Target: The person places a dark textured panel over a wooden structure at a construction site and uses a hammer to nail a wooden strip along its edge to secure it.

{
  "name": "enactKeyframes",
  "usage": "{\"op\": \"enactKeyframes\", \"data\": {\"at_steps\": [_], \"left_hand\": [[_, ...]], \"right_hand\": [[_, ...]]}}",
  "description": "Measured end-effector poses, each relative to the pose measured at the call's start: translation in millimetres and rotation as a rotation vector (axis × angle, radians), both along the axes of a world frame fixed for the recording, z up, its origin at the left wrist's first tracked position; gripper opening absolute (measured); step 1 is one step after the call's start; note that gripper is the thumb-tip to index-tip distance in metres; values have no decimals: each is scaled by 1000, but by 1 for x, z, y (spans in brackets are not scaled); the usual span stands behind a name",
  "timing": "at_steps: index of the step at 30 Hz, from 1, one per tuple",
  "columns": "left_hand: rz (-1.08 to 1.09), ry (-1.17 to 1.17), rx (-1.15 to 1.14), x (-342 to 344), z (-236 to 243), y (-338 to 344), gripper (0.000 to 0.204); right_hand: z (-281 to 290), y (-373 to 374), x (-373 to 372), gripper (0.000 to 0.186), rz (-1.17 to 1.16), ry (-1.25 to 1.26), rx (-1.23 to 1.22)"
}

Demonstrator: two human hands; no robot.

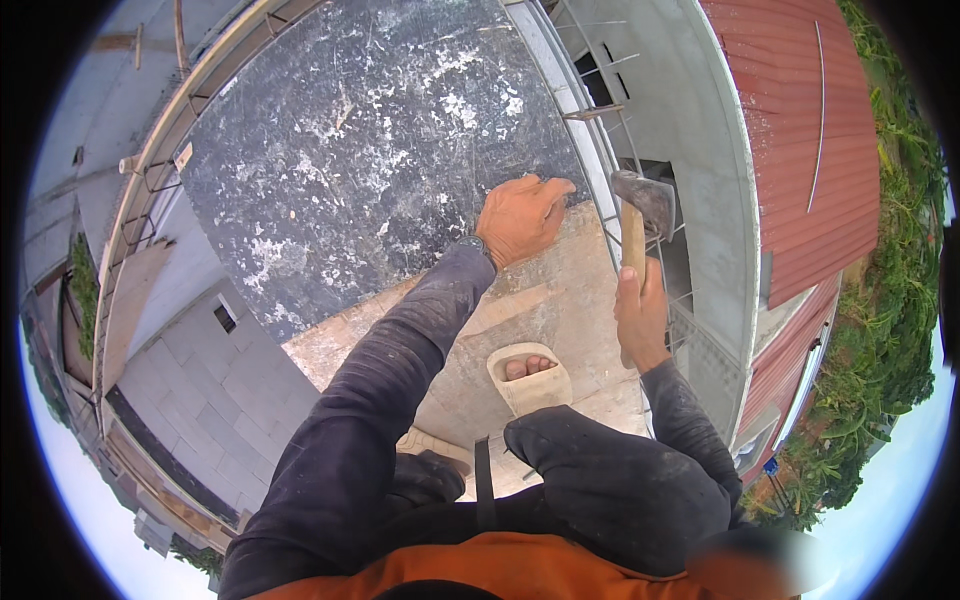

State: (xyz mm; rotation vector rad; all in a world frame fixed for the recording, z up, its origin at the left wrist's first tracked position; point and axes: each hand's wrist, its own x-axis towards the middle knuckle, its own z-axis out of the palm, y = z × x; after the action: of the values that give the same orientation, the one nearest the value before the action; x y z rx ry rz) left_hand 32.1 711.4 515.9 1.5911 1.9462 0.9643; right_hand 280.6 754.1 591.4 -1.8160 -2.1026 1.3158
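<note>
My right hand [643, 318] is wrapped round the wooden handle of a hammer [632, 235], held upright with its dark, worn metal head at the top. The head is over the steel bars along the right edge. My left hand [522, 220] is lowered to the near right corner of a dark panel [350, 150] spotted with white. Its fingers are curled together, and whatever is in them, if anything, is too small or hidden to make out. Below the dark panel's near edge lies a light brown board [480, 350].
My foot in a cream sandal [528, 378] stands on the brown board. Rebar and a metal beam [570, 90] run along the right edge, with a drop beside them. A red corrugated roof [810, 140] lies further right. On the left is a grey block wall [205, 385] lower down.
</note>
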Motion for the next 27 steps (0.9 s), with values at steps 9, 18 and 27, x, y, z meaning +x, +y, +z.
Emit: {"op": "enactKeyframes", "data": {"at_steps": [9,18,27], "left_hand": [[-270,255,45,-31,-16,-34,10],[-290,215,29,-26,-16,-33,16],[-312,218,10,-28,-18,-29,13]], "right_hand": [[31,-10,-16,54,-24,175,5],[-12,-7,-19,60,97,-61,-25],[-23,-14,-13,48,228,-293,59]]}}
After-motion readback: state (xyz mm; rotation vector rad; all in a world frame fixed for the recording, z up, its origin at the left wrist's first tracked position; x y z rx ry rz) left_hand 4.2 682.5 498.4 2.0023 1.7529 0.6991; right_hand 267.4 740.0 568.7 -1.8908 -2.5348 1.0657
